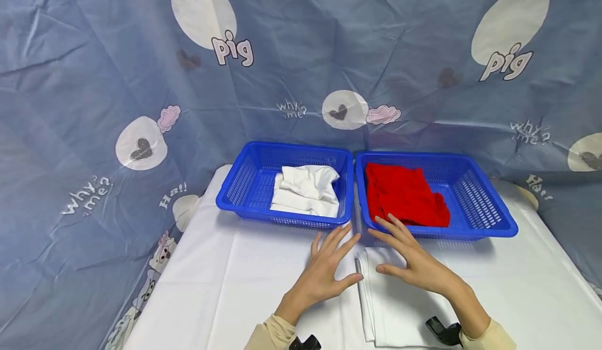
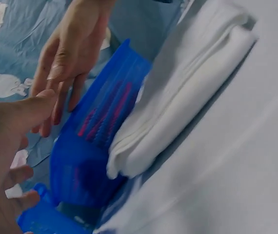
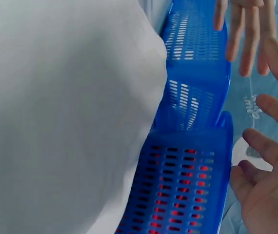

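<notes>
My left hand [image 1: 324, 274] and right hand [image 1: 418, 264] hover with fingers spread and palms turned towards each other, and neither holds anything. Below the right hand lies a folded white cloth [image 1: 400, 313] with layered edges along its left side. The left wrist view shows the cloth [image 2: 183, 92] as a thick fold. Beyond the left hand, a blue basket [image 1: 235, 207] contains white cloth [image 1: 308, 188]. Beyond the right hand, a second blue basket [image 1: 489, 232] contains red cloth [image 1: 400, 193]; the right fingertips overlap its front rim in the head view, and contact is unclear.
The baskets stand side by side at the back of a table with a white cover [image 1: 197, 287]. Behind them hangs a blue printed curtain [image 1: 291, 52], which also runs along the left and right. Dark wrist devices [image 1: 444, 331] sit at both cuffs.
</notes>
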`<state>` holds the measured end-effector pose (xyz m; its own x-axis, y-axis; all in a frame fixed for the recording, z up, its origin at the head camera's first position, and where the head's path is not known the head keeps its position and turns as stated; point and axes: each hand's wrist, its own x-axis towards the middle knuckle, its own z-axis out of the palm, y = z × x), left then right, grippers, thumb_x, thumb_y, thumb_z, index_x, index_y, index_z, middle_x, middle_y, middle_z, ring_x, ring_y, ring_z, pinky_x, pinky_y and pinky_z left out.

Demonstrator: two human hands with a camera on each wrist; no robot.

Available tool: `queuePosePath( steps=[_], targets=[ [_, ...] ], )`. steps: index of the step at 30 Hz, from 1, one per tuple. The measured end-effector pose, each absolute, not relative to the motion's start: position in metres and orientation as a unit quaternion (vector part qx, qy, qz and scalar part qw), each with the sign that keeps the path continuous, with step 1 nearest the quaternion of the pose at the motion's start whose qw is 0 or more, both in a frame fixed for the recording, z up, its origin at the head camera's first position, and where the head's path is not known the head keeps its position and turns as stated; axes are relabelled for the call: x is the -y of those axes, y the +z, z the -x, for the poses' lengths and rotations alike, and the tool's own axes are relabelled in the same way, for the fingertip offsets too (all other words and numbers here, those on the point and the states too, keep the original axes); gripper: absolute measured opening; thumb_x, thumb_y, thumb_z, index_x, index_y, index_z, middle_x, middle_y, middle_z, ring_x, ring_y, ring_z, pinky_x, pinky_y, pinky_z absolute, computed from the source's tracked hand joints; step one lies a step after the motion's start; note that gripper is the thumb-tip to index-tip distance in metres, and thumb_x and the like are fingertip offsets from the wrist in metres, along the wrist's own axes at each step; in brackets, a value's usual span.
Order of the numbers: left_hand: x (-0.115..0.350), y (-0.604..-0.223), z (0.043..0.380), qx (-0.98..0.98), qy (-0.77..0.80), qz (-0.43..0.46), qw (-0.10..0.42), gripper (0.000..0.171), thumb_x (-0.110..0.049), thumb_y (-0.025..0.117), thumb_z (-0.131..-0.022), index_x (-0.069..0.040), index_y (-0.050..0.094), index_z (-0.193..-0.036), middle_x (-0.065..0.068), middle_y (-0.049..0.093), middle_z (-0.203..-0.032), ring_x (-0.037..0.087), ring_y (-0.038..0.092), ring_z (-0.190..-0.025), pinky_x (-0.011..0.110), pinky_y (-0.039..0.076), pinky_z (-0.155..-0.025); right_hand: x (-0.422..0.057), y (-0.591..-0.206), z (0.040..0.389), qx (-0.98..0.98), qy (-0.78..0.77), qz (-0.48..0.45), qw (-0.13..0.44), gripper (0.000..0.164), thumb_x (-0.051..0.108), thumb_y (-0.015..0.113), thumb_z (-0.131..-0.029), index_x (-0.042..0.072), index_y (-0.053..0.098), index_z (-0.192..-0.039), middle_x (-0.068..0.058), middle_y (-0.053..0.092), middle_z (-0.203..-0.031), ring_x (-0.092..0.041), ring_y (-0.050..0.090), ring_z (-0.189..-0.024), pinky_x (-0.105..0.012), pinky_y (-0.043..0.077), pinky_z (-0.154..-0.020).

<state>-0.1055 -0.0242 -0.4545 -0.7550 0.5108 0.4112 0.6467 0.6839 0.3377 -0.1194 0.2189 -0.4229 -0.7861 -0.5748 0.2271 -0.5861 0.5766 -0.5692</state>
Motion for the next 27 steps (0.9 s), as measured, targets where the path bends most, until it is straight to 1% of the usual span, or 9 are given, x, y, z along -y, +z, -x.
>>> queuePosePath(
  steps=[11,13,15,18,19,22,25,26,27],
  targets=[
    [0.002,-0.474,0.086,0.914,-0.222,0.32,0.114,0.077,-0.064,0.049,-0.077,-0.03,0.021,-0.141,0.0,0.02,-0.148,0.026,0.029,-0.132,0.054,0.029,-0.099,-0.243,-0.43,0.096,0.89,0.323,-0.32,0.026,0.068,0.034,0.07,-0.074,0.026,0.039,-0.134,-0.002,0.024,-0.146,-0.032,0.009,-0.136,-0.066,0.023,-0.092],
    [-0.001,-0.478,0.084,0.912,-0.224,0.325,0.11,0.077,-0.064,0.048,-0.077,-0.03,0.021,-0.14,0.0,0.02,-0.148,0.026,0.029,-0.131,0.052,0.031,-0.098,-0.251,-0.432,0.091,0.892,0.318,-0.319,0.034,0.068,0.032,0.07,-0.074,0.025,0.039,-0.134,-0.003,0.025,-0.146,-0.029,0.011,-0.136,-0.052,0.019,-0.105],
    [-0.004,-0.481,0.083,0.91,-0.225,0.331,0.11,0.076,-0.064,0.048,-0.077,-0.03,0.022,-0.14,0.001,0.019,-0.148,0.027,0.029,-0.131,0.051,0.032,-0.098,-0.259,-0.435,0.085,0.895,0.313,-0.316,0.04,0.069,0.03,0.07,-0.074,0.024,0.038,-0.134,-0.004,0.025,-0.146,-0.025,0.014,-0.136,-0.029,0.016,-0.109],
    [-0.008,-0.486,0.081,0.906,-0.233,0.337,0.107,0.077,-0.064,0.049,-0.076,-0.031,0.023,-0.14,0.003,0.016,-0.148,0.029,0.027,-0.132,0.049,0.035,-0.096,-0.273,-0.441,0.076,0.904,0.304,-0.299,0.037,0.072,0.029,0.071,-0.073,0.022,0.036,-0.135,-0.004,0.022,-0.146,-0.016,0.016,-0.135,0.0,0.007,-0.096],
    [-0.009,-0.487,0.08,0.904,-0.235,0.34,0.109,0.077,-0.064,0.05,-0.076,-0.031,0.023,-0.14,0.003,0.016,-0.148,0.03,0.027,-0.132,0.048,0.037,-0.095,-0.277,-0.443,0.073,0.909,0.299,-0.289,0.031,0.072,0.031,0.071,-0.073,0.022,0.035,-0.136,-0.004,0.021,-0.147,-0.013,0.016,-0.135,0.001,0.008,-0.094],
    [-0.012,-0.493,0.078,0.9,-0.239,0.349,0.105,0.078,-0.064,0.05,-0.076,-0.03,0.022,-0.14,0.004,0.014,-0.149,0.031,0.026,-0.132,0.047,0.04,-0.094,-0.288,-0.451,0.064,0.92,0.297,-0.257,0.01,0.076,0.033,0.072,-0.071,0.021,0.035,-0.136,-0.004,0.018,-0.147,-0.005,0.012,-0.134,-0.03,0.021,-0.108],
    [-0.013,-0.498,0.076,0.899,-0.237,0.355,0.102,0.076,-0.063,0.049,-0.077,-0.029,0.024,-0.14,0.005,0.015,-0.149,0.032,0.025,-0.132,0.045,0.039,-0.096,-0.293,-0.46,0.056,0.928,0.295,-0.228,-0.016,0.079,0.038,0.072,-0.07,0.021,0.034,-0.137,-0.007,0.018,-0.147,0.007,0.003,-0.131,-0.064,0.03,-0.089],
    [-0.014,-0.499,0.075,0.899,-0.237,0.353,0.101,0.074,-0.062,0.049,-0.078,-0.029,0.025,-0.14,0.006,0.014,-0.149,0.032,0.024,-0.132,0.045,0.038,-0.097,-0.294,-0.463,0.055,0.927,0.298,-0.225,-0.022,0.079,0.038,0.072,-0.069,0.021,0.034,-0.137,-0.009,0.018,-0.147,0.01,0.0,-0.13,-0.068,0.031,-0.079],
    [-0.014,-0.5,0.075,0.901,-0.24,0.347,0.101,0.073,-0.061,0.05,-0.078,-0.029,0.026,-0.139,0.006,0.015,-0.148,0.033,0.024,-0.132,0.045,0.037,-0.098,-0.295,-0.466,0.053,0.927,0.298,-0.227,-0.025,0.08,0.038,0.072,-0.069,0.02,0.034,-0.137,-0.011,0.018,-0.146,0.014,-0.001,-0.129,-0.068,0.032,-0.079]
  ],
)
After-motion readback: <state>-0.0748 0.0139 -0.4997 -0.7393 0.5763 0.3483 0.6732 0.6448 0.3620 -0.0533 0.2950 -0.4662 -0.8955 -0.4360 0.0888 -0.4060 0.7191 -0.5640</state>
